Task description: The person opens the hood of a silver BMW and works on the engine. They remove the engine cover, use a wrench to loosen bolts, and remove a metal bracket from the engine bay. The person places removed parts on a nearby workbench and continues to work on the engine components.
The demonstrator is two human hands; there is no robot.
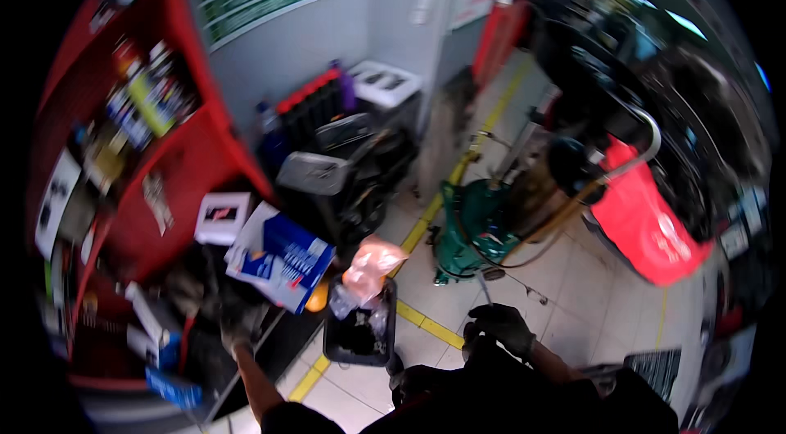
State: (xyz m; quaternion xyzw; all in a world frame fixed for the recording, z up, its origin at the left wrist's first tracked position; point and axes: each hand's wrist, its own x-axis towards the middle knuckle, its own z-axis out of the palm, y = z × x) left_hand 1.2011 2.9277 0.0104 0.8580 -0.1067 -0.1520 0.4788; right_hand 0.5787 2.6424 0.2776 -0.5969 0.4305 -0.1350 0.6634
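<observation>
My left hand (236, 331), in a dark work glove, reaches into the cluttered lower part of a red cabinet (192, 157). Dark items surround it there, and its fingers are too blurred to make out. A blue and white box (286, 258) lies just beyond it, beside a smaller white box (223, 219). My right hand (501, 329), also gloved, is closed in front of my body. From its fingers a thin metal rod (485, 288) sticks up and away from me; its lower end is hidden in the glove.
A black bin (360, 337) with crumpled plastic stands on the tiled floor between my arms. Ahead is a green wheeled drum (475, 225) with a hose. A red cover (647, 217) hangs over a car at the right. Spray cans (147, 102) fill the upper shelf.
</observation>
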